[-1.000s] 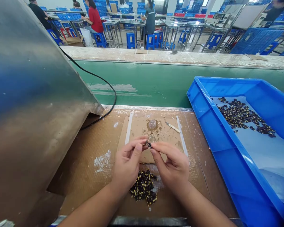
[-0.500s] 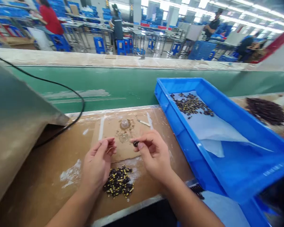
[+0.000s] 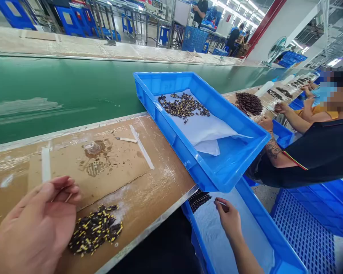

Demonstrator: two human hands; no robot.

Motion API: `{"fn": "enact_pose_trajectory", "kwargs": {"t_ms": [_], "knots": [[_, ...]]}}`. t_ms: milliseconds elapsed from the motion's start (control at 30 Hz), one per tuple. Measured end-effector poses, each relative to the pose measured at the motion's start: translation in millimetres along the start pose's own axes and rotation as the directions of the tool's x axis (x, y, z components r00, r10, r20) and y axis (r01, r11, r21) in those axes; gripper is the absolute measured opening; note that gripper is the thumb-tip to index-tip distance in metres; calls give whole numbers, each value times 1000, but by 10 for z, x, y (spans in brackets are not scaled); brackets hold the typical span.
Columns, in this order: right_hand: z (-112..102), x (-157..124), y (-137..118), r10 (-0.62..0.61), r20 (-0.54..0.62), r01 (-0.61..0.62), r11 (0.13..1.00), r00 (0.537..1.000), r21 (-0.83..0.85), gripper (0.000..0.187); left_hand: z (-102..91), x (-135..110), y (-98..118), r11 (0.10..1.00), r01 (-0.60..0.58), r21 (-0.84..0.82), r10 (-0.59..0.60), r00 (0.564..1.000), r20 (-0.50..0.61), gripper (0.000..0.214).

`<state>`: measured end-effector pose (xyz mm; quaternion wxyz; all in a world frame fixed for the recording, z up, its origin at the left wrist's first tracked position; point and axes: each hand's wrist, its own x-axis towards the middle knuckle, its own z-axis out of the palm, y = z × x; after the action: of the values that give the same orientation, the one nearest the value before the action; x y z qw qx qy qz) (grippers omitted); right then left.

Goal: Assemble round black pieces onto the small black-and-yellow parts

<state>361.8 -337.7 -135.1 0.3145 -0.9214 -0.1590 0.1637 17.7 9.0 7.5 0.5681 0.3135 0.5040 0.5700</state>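
Observation:
My left hand (image 3: 38, 224) hovers at the lower left over the brown table, fingers curled round a thin stick. Just to its right lies a pile of small black-and-yellow parts (image 3: 95, 230). My right hand (image 3: 229, 220) is down below the table edge, inside a lower blue tray (image 3: 263, 236) lined with white sheet. Its fingers are pinched on a small black part, close to a neat row of black parts (image 3: 199, 199) in that tray's corner.
A cardboard mat (image 3: 117, 163) with a small clear cup (image 3: 92, 147) lies on the table. A blue tray (image 3: 234, 125) holding parts on white paper sits to the right, overhanging the edge. A green conveyor (image 3: 60, 87) runs behind. A person's arm (image 3: 274, 148) works at the right.
The view has swung right. My right hand carried the small black part off the table and down into the lower blue tray. My left hand stayed near the pile.

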Motion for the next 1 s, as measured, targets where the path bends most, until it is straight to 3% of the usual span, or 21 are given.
{"fn": "enact_pose_trajectory", "kwargs": {"t_ms": [67, 167, 267, 333, 433, 633, 1000], "knots": [[-39, 327, 174, 53, 70, -49, 997, 996, -65, 39, 6, 1, 8, 1000, -7, -30, 6, 1000, -27, 19], [-47, 697, 270, 59, 157, -30, 982, 986, -184, 29, 35, 8, 28, 997, -68, -45, 65, 996, -58, 19], [-13, 922, 264, 51, 236, 33, 941, 970, -338, 15, 69, 17, 47, 994, -99, -42, 96, 994, -58, 20], [30, 1009, 240, 51, 279, 77, 899, 959, -430, 16, 85, 23, 53, 995, -85, -46, 82, 994, -67, 20], [113, 1069, 203, 72, 315, 115, 835, 946, -538, 27, 94, 27, 51, 998, -56, -34, 53, 996, -74, 19], [205, 1059, 151, 107, 332, 143, 750, 937, -646, 28, 102, 24, 42, 1000, -3, -9, 3, 997, -71, 18], [111, 942, 15, 39, 308, 169, 768, 951, -618, 35, 96, 60, 16, 1000, -5, 1, 5, 997, -73, 19]]}}
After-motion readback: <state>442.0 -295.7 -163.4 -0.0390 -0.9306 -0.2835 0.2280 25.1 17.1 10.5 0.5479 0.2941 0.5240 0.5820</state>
